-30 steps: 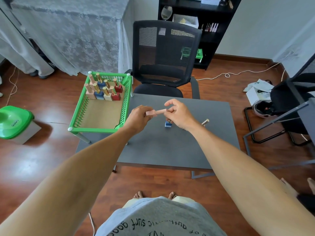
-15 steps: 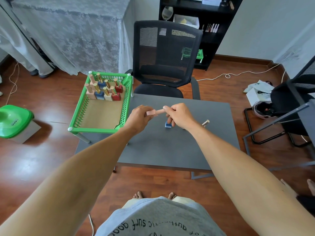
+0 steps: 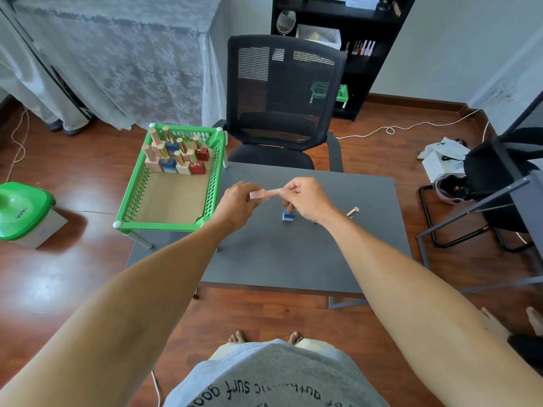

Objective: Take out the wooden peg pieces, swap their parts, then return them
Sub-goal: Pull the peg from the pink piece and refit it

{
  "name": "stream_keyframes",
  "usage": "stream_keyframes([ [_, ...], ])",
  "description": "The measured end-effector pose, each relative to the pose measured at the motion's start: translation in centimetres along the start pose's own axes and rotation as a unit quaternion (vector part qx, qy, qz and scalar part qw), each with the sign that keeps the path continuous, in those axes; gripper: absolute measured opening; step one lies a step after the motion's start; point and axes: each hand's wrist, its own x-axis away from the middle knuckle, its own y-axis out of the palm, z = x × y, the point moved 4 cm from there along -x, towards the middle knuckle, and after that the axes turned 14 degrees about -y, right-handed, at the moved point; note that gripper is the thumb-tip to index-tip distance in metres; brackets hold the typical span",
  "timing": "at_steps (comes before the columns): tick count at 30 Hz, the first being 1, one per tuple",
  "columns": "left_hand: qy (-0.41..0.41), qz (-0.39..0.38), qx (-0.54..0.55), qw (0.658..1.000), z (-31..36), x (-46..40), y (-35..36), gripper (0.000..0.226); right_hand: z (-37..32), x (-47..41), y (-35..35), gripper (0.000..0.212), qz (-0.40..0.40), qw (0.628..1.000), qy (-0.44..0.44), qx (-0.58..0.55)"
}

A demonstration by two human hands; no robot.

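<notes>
Above the grey table point(image 3: 308, 259), the left hand point(image 3: 238, 205) is pinching the pink block point(image 3: 256, 195) while the right hand point(image 3: 305, 198) is pinching its pink peg point(image 3: 273, 193), likely to pull them apart. The blue block point(image 3: 288, 215) and the gold peg point(image 3: 352, 212) are lying below, probably awaiting the swap, apart from the green basket point(image 3: 129, 207).

I see bare grey table point(image 3: 264, 259) nearer the body, open for either hand. Under the right hand point(image 3: 308, 201), blue block point(image 3: 288, 215) and metallic peg point(image 3: 352, 212) obstruct. Green basket point(image 3: 129, 201) walls the left edge; its front half looks free, possibly.
</notes>
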Motion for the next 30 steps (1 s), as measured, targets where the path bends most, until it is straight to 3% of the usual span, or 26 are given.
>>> stream_keyframes([
  [6,-0.008,-0.003,0.003,1.000,0.17,0.03,0.32,0.019,0.49,-0.22,0.18,0.048,-0.003,0.999,0.016,0.027],
  [13,-0.010,-0.009,0.004,1.000,0.11,-0.25,0.43,0.017,0.44,-0.27,0.24,0.030,-0.022,0.999,-0.045,0.007],
  [19,-0.006,-0.010,0.008,1.000,0.05,-0.49,0.65,0.015,0.48,-0.36,0.19,0.005,-0.013,0.999,-0.035,0.000],
  [30,0.015,-0.017,0.001,1.000,0.36,-0.27,0.89,0.008,0.57,-0.58,0.42,0.022,-0.019,0.999,0.002,0.036],
])
